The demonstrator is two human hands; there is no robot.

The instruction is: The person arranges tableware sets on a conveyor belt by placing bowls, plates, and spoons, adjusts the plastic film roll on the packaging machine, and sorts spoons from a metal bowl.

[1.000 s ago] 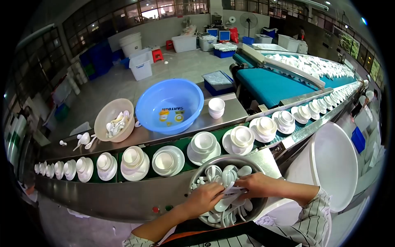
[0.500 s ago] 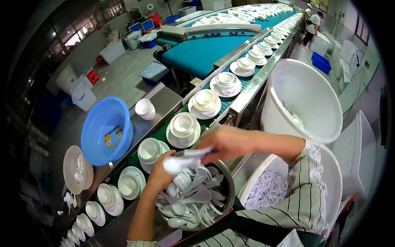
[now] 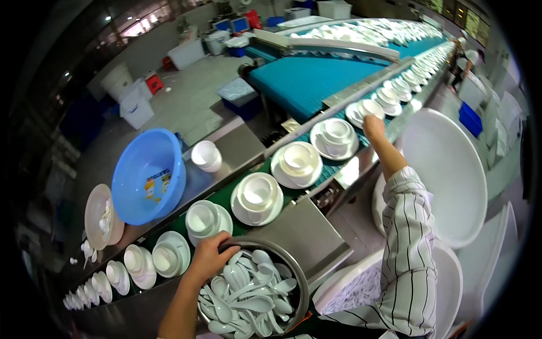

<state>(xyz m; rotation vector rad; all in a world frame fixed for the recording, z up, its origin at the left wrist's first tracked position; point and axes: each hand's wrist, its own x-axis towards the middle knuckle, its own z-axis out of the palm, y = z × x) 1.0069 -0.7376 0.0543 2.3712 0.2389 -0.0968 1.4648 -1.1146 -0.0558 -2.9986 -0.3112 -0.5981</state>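
Observation:
My left hand [image 3: 210, 259] grips the rim of a round metal basin [image 3: 301, 294] filled with white ceramic spoons [image 3: 248, 291]. My right hand [image 3: 374, 129] reaches far forward over the conveyor, its fingers closed at a white bowl set [image 3: 355, 113] on a saucer; what they hold, if anything, is hidden. Nearer along the belt stand further sets of bowl and cup on saucers, such as this stacked set [image 3: 334, 138] and another one [image 3: 296, 164]. Beside my left hand is a saucer with a tilted bowl [image 3: 202, 219].
A blue basin [image 3: 121, 186] and stacked white cups [image 3: 206, 156] stand on the steel ledge at left. Large white tubs [image 3: 451, 181] are at right, one holding white paper-wrapped pieces [image 3: 358, 291]. Another person [image 3: 466, 63] stands at the far end beside the conveyor [image 3: 316, 79].
My right hand has moved from above the spoons, where it held a white spoon, forward and right to a bowl set. My left hand now grips the basin's rim. The view has shifted.

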